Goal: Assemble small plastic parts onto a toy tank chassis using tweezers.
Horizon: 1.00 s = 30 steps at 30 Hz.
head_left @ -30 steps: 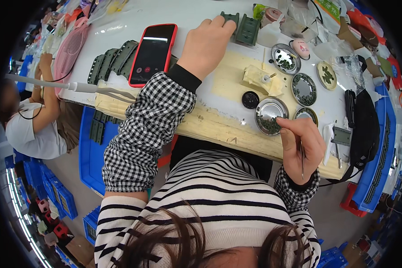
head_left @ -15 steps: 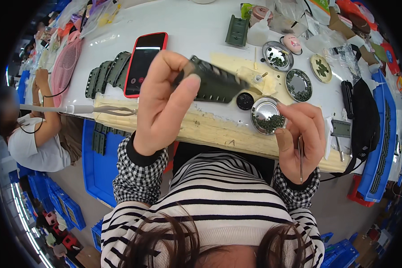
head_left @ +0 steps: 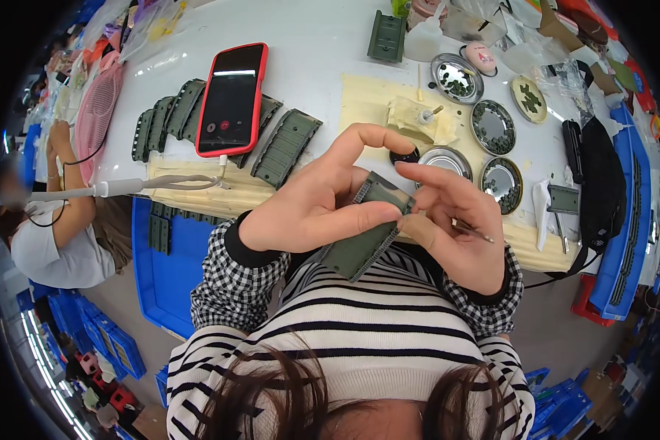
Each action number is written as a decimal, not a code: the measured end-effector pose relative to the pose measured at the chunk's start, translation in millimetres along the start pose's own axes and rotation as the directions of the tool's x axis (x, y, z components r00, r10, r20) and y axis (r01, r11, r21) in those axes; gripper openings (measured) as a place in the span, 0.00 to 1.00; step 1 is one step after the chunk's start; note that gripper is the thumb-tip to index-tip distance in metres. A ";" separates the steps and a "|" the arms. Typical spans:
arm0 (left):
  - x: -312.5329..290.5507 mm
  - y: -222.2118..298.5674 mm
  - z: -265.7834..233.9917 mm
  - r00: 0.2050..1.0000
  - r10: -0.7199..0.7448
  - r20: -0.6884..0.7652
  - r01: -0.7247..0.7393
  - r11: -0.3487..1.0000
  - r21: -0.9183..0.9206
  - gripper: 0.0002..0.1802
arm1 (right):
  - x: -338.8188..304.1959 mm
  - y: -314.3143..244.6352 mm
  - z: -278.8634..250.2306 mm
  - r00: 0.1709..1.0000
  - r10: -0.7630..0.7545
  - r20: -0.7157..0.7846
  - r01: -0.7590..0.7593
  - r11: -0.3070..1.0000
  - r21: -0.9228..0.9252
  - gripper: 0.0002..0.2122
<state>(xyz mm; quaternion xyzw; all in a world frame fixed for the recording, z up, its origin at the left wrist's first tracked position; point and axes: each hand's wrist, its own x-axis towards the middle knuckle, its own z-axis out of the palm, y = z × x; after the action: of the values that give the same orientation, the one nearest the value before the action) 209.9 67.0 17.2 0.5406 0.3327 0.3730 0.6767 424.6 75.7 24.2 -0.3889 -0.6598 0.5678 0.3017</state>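
In front of my chest, my left hand [head_left: 326, 202] grips a dark green plastic panel [head_left: 356, 253] with toothed long edges. The panel is tilted, its lower end near my striped top. My right hand [head_left: 458, 220] meets it from the other side, thumb and fingers pinched at the panel's right edge. A thin metal tool [head_left: 474, 232] lies across the right palm, held by the curled fingers. Whether a small part sits between the right fingertips is hidden. Just beyond the hands are a small black round dish [head_left: 405, 155] and a metal dish [head_left: 447, 152], partly covered by the right hand.
Metal dishes of small green pieces [head_left: 493, 127] stand at right. A red-cased phone [head_left: 231, 99] rests among more green panels [head_left: 286, 150] at left, its cable near the table edge. A blue tray [head_left: 170, 275] is below left. Another person [head_left: 70, 235] sits at far left.
My left hand has brought the panel down and toward me from above the table. My right hand has moved left from the dishes to the panel's edge, still with the metal tool.
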 end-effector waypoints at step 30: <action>1.8 -36.4 22.8 0.945 0.169 -0.282 -0.282 0.858 -0.430 0.34 | 7.7 23.5 21.5 0.992 0.115 0.058 -0.126 0.763 0.634 0.09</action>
<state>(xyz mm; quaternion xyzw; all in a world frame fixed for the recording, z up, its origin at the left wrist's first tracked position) 235.6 52.6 -14.2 0.3503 0.2451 0.5798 0.6936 406.6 72.4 -2.9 -0.3008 -0.4051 0.7786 0.3731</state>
